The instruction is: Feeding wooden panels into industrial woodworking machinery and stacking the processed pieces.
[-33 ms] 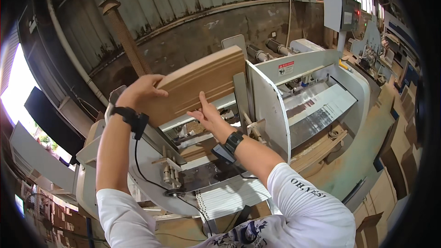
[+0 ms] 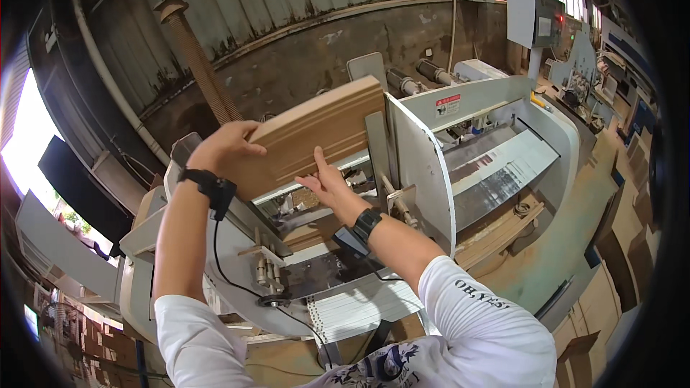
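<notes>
A thick brown wooden board with long grooves along its face stands on edge, tilted, above the opening of a white machine. My left hand is closed over its left end, thumb on the near face and fingers behind the top edge. At the lower edge my right hand supports the board, one finger up against the grooved face, the others pointing left. The board's right end is beside an upright metal plate. What the fingers behind the board touch is hidden.
White curved side panels flank the opening. Air cylinders are mounted low at its left. Further right are a metal-topped bay and a control box. A ribbed hose hangs behind. Cables trail from my left wrist strap.
The board has come down slightly, with its far right corner a little lower. Both hands have shifted slightly to the right with it and keep their hold.
</notes>
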Action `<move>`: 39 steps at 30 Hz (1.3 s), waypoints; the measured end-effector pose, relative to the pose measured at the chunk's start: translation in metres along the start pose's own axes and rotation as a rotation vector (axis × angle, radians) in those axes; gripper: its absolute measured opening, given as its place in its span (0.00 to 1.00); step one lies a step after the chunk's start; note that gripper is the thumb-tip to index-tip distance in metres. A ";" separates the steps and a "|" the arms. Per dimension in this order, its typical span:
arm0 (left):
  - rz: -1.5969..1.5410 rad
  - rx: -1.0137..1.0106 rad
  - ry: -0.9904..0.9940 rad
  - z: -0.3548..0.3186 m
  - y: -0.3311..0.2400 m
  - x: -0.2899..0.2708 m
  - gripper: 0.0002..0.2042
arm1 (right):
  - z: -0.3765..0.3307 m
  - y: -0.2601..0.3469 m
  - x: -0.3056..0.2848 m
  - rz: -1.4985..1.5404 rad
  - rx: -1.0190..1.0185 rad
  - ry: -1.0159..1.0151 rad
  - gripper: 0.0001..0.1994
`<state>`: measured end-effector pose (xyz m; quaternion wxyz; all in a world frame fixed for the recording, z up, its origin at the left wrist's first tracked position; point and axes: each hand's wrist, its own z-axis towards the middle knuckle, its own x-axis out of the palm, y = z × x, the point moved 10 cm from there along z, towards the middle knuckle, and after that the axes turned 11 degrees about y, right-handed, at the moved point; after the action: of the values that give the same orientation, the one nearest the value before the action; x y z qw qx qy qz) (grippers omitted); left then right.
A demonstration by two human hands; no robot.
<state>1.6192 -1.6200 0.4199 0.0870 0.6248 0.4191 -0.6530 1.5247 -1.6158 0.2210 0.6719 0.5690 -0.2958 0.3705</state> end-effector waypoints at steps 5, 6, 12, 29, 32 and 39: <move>0.126 -0.037 0.084 0.024 0.040 0.058 0.26 | -0.027 -0.039 -0.058 -0.041 0.006 -0.095 0.24; 0.199 -0.059 0.111 0.026 0.062 0.071 0.28 | -0.032 -0.050 -0.062 0.027 0.024 -0.080 0.18; 0.495 0.051 -0.064 0.009 0.023 0.071 0.32 | -0.052 -0.101 -0.150 -0.225 0.394 -0.186 0.08; -0.481 -0.160 -0.567 -0.326 -0.145 0.046 0.21 | -0.308 -0.191 -0.167 -0.362 0.906 -0.001 0.13; -0.989 -0.099 -0.789 -0.345 -0.083 0.159 0.17 | -0.374 -0.178 -0.205 -0.314 0.957 -0.068 0.14; -0.910 -0.702 -0.587 -0.321 0.159 0.527 0.17 | -0.547 -0.103 -0.326 -0.254 0.858 -0.358 0.12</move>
<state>1.8517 -1.2938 -0.0756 0.1115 0.1144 0.7896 -0.5925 1.4184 -1.1380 -0.1990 0.3547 0.8814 -0.1555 0.2703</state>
